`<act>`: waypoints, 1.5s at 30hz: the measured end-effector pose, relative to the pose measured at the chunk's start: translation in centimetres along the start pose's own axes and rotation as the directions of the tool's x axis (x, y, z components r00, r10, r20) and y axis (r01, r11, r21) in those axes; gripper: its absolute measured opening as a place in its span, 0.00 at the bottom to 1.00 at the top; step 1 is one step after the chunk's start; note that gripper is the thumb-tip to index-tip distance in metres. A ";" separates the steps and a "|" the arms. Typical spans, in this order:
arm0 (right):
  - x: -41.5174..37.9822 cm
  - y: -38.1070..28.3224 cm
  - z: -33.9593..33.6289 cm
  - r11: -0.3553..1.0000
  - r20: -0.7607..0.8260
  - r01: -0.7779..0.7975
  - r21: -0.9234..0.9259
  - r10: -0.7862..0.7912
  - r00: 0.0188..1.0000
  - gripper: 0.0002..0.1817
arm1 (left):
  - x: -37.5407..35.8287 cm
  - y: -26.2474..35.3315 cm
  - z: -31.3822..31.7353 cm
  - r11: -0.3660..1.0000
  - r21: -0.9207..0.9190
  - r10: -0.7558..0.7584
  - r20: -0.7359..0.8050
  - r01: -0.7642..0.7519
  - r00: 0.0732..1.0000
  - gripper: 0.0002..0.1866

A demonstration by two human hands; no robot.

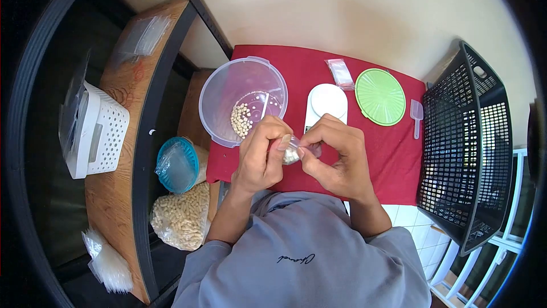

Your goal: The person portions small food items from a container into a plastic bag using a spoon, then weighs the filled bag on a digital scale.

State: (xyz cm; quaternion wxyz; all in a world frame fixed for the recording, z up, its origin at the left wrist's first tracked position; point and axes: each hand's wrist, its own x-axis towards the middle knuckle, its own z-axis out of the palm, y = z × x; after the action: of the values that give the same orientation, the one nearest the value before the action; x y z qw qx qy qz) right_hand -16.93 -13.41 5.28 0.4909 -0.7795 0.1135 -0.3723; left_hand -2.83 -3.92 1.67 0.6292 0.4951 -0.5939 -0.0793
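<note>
Between my two hands is a small clear plastic bag with white pieces inside. My left hand pinches the bag from the left, thumb and fingers pressed together near its top. From the other side, my right hand grips the bag's edge between thumb and fingertips. Behind my left hand stands a clear plastic tub with pale nut-like pieces at its bottom. A white kitchen scale lies just beyond my right hand, which partly hides it.
On the red cloth are a green lid, a scoop and a pack of small bags. A black basket stands right. Leftward are a wooden shelf, white basket, blue-rimmed container and large filled bag.
</note>
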 end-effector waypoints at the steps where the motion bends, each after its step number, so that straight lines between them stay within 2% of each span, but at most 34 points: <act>1: -0.1 0.0 -0.1 1.000 0.001 -0.011 -0.007 0.011 1.000 0.05 | 0.0 -0.1 0.0 1.000 -0.002 -0.001 0.000 0.001 1.000 0.03; 10: -1.2 -0.1 -1.0 0.997 0.029 -0.076 -0.035 0.077 0.997 0.05 | -0.2 -0.8 -0.1 0.999 -0.025 -0.023 -0.023 0.022 0.999 0.00; 13: -1.7 0.0 -1.9 0.994 0.037 -0.094 -0.055 0.096 0.995 0.05 | -0.4 -1.2 -0.3 1.000 -0.027 -0.007 -0.089 0.005 0.996 0.00; 15: -1.6 0.2 -2.0 0.993 0.044 -0.104 -0.061 0.107 0.993 0.05 | -0.4 -1.4 -1.1 0.997 -0.049 -0.067 -0.142 0.061 0.988 0.01; 16: -1.7 0.2 -1.9 0.991 -0.004 -0.127 -0.046 0.127 0.992 0.06 | -0.5 -1.3 -1.3 0.997 -0.052 -0.071 -0.142 0.064 0.987 0.01; 18: -1.6 -0.2 -2.1 0.986 -0.061 -0.158 -0.056 0.154 0.986 0.08 | -0.5 -1.3 -0.8 0.999 -0.034 -0.038 -0.035 0.037 0.999 0.02; 20: -1.0 -1.6 -1.8 0.994 -0.021 -0.103 -0.047 0.102 0.995 0.08 | -0.7 -1.1 0.2 0.999 -0.044 -0.008 -0.012 0.007 1.000 0.02; 21: -1.2 -0.8 -1.9 0.998 0.041 -0.018 -0.063 0.020 0.999 0.08 | -0.8 -1.0 0.8 0.999 -0.029 0.024 0.012 -0.023 1.000 0.02; 22: -1.6 0.1 -2.3 0.995 0.098 0.059 -0.079 -0.051 0.994 0.08 | -0.9 -0.7 1.2 0.998 -0.065 -0.005 0.047 0.008 0.999 0.02; 24: -2.2 -0.1 -3.3 0.997 0.129 0.039 -0.071 -0.029 0.991 0.06 | -1.8 -1.3 1.6 0.993 -0.109 -0.037 0.067 0.044 0.997 0.04; 26: -2.9 -0.8 -4.9 0.994 0.103 0.053 -0.098 -0.043 0.994 0.06 | -2.3 -1.4 1.4 0.975 -0.196 -0.099 0.055 0.108 0.994 0.06; 28: -4.0 -3.2 -8.3 0.975 0.055 -0.020 -0.219 0.033 0.998 0.06 | -3.3 -2.1 0.4 0.955 -0.229 -0.177 0.070 0.188 0.982 0.08; 29: -5.2 -4.5 -9.5 0.969 -0.116 -0.097 -0.229 0.072 0.991 0.06 | -3.8 -2.6 -0.1 0.949 -0.218 -0.215 0.072 0.226 0.974 0.07; 31: -7.9 -6.6 -14.1 0.866 -0.230 -0.055 -0.497 -0.071 0.970 0.09 | -5.0 -3.1 -1.1 0.939 -0.211 -0.259 0.084 0.271 0.962 0.07; 32: -9.2 -8.1 -15.1 0.826 -0.404 -0.129 -0.549 -0.127 0.906 0.08 | -5.7 -3.3 -1.6 0.942 -0.169 -0.286 0.056 0.291 0.957 0.07; 33: -10.6 -9.9 -15.9 0.806 -0.611 -0.300 -0.510 -0.094 0.786 0.07 | -6.3 -3.6 -2.0 0.942 -0.127 -0.310 0.025 0.311 0.950 0.07; 34: -11.5 -11.8 -16.7 0.738 -0.731 -0.440 -0.511 -0.104 0.675 0.07 | -6.9 -3.7 -2.3 0.939 -0.134 -0.315 0.029 0.316 0.949 0.07; 35: -12.6 -12.5 -18.2 0.677 -0.740 -0.445 -0.587 -0.225 0.634 0.07 | -7.6 -3.8 -2.8 0.929 -0.135 -0.347 0.017 0.346 0.938 0.06; 36: -13.8 -12.8 -19.6 0.622 -0.774 -0.498 -0.604 -0.308 0.553 0.06 | -8.1 -3.8 -3.1 0.917 -0.136 -0.378 0.005 0.375 0.926 0.06; 37: -15.0 -13.5 -21.0 0.537 -0.771 -0.564 -0.628 -0.328 0.546 0.06 | -8.2 -3.6 -3.3 0.918 -0.116 -0.380 0.005 0.378 0.925 0.07; 38: -16.5 -14.2 -22.3 0.469 -0.785 -0.633 -0.616 -0.300 0.542 0.06 | -8.1 -3.5 -3.4 0.915 -0.121 -0.386 0.009 0.384 0.923 0.07; 40: -19.1 -14.7 -24.5 0.228 -0.876 -0.850 -0.474 -0.214 0.431 0.08 | -7.5 -3.3 -4.2 0.922 -0.087 -0.377 0.035 0.379 0.926 0.07; 42: -20.9 -14.6 -26.5 0.019 -0.938 -0.939 -0.342 -0.062 0.340 0.09 | -6.0 -3.2 -5.1 0.928 -0.089 -0.360 0.051 0.363 0.932 0.07; 43: -22.2 -14.4 -27.6 -0.085 -0.939 -0.935 -0.343 0.041 0.341 0.11 | -5.1 -3.2 -5.6 0.935 -0.089 -0.340 0.062 0.344 0.938 0.07; 44: -24.4 -13.6 -29.1 -0.100 -0.904 -0.899 -0.426 0.064 0.422 0.10 | -4.3 -3.5 -6.4 0.935 -0.089 -0.340 0.058 0.344 0.939 0.07; 45: -24.0 -13.4 -28.8 -0.121 -0.913 -0.908 -0.402 0.128 0.387 0.10 | -3.5 -3.8 -7.4 0.949 -0.066 -0.307 0.025 0.308 0.951 0.07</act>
State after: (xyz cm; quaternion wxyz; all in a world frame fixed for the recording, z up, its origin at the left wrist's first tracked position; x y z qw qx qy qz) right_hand -56.10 -13.39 12.39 -0.0537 -0.5730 0.7976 -0.1805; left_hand 4.17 0.50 -1.94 0.6215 0.5590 -0.5111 -0.2003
